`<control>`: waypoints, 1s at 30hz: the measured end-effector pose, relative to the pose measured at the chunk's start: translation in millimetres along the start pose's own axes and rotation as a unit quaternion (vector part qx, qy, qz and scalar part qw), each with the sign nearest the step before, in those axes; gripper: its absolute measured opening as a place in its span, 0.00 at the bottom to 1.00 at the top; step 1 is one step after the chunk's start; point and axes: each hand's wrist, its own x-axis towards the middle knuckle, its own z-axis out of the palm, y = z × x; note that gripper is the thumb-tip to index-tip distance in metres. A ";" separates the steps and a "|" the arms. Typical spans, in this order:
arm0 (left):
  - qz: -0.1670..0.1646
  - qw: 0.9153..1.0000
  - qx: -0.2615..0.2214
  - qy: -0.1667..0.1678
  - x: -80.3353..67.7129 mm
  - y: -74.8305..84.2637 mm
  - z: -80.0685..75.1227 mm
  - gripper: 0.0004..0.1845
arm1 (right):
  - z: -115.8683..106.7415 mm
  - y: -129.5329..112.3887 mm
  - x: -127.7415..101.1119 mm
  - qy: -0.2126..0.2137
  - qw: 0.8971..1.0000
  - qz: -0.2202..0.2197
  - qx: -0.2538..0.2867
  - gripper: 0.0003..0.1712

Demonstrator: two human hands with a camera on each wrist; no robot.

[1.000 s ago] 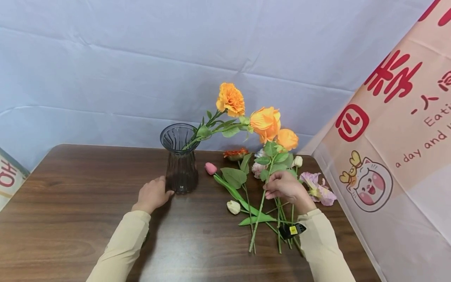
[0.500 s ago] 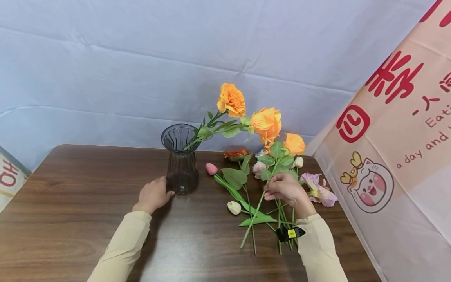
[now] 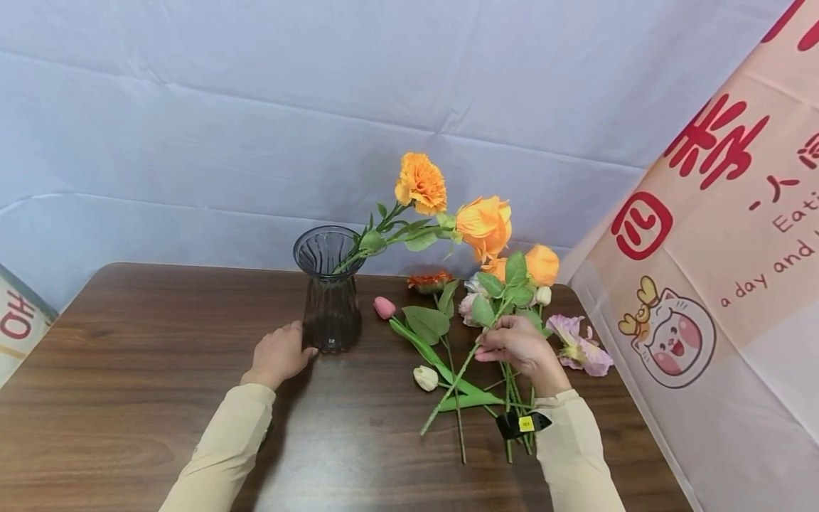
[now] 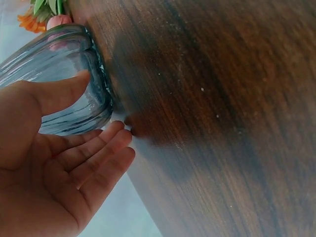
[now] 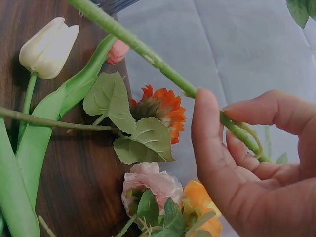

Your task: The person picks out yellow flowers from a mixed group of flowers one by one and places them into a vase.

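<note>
Orange rose stem (image 3: 470, 355) lifted off the pile, pinched mid-length between thumb and fingers of the right hand (image 3: 521, 346); bloom (image 3: 542, 264) up and to the right, cut end angled down-left toward the table (image 3: 128, 341). The right wrist view confirms it: thumb pressed against the green stem, fingers curled behind it. Left hand (image 3: 277, 353) rests open at the foot of the ribbed glass vase (image 3: 329, 291), thumb laid on the glass, fingers straight along the tabletop, not wrapped round it. Vase already carries an orange carnation (image 3: 420, 182) and a second orange rose (image 3: 484, 222), both leaning hard right over the rim. Loose on the table beneath the held stem: pink tulip (image 3: 384, 306), white tulip (image 3: 424, 377), orange gerbera (image 3: 429, 279), pale pink rose (image 3: 469, 306), lilac bloom (image 3: 579, 343). Risks, as I judge them: the vase is top-heavy on its right side and only lightly steadied, so a knock from the incoming stem could tip it; the held rose's leaves may snag the flowers lying under it and drag them along. Banner (image 3: 723, 235) at right reads "a day and" and "Eati", cut off, with red Chinese characters and a cartoon cat.
</note>
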 end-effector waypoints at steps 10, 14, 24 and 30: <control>0.000 1.000 0.007 0.000 -0.5 0.3 0.3 0.32 | 0.4 4.8 0.4 0.004 0.999 -0.004 0.041 0.06; 0.000 1.000 0.008 0.002 0.0 0.2 0.0 0.32 | 0.2 6.8 0.9 -0.012 0.997 -0.007 0.076 0.05; -0.001 1.000 0.012 0.003 -0.5 0.8 -1.3 0.31 | 1.4 7.8 0.7 -0.018 0.996 -0.003 0.091 0.06; -0.003 1.000 0.014 0.001 0.2 0.8 -0.8 0.31 | 0.5 8.3 1.5 -0.026 0.994 -0.003 0.107 0.05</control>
